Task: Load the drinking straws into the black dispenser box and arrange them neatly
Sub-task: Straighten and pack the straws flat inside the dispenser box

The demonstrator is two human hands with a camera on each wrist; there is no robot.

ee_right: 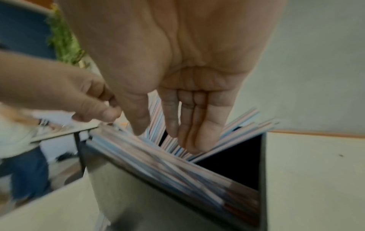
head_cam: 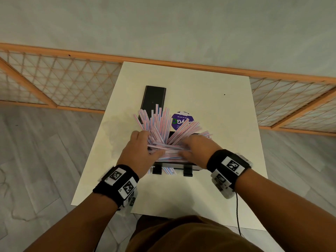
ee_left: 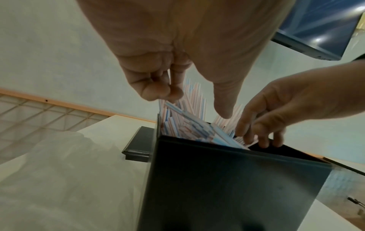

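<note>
While both hands work at the open top of the black dispenser box (head_cam: 174,165), the straws (head_cam: 160,128) are not yet in order. Some of them lie flat across the top of the box, with their long axis from left to right, and both hands are on this layer. Many others stand with the lower ends inside the box and the free ends up and away from the person: one group leans to the far left, another fans out to the far right. A few straw ends also show low at the front of the box, between its two black feet.

The left hand (head_cam: 139,151) is at the left end of the flat layer. Its fingers are curled, and in the left wrist view they seem to close around some upright straws, but I cannot tell how many they hold. The right hand (head_cam: 195,147) is at the right end. Its fingers (ee_right: 199,123) are straight and pressed together, pointing down into the fan, the tips touching the straws; it grips nothing.

So the leaning straws lie beyond the fingertips of both hands. The right fan is nearer to the right hand and the left group to the left hand. I judge that the next move must turn these straws until their long axis follows the length of the box, like the flat ones.

Behind the box on the white table (head_cam: 227,124) lie a black lid (head_cam: 152,99) and a purple round label (head_cam: 181,120).
</note>
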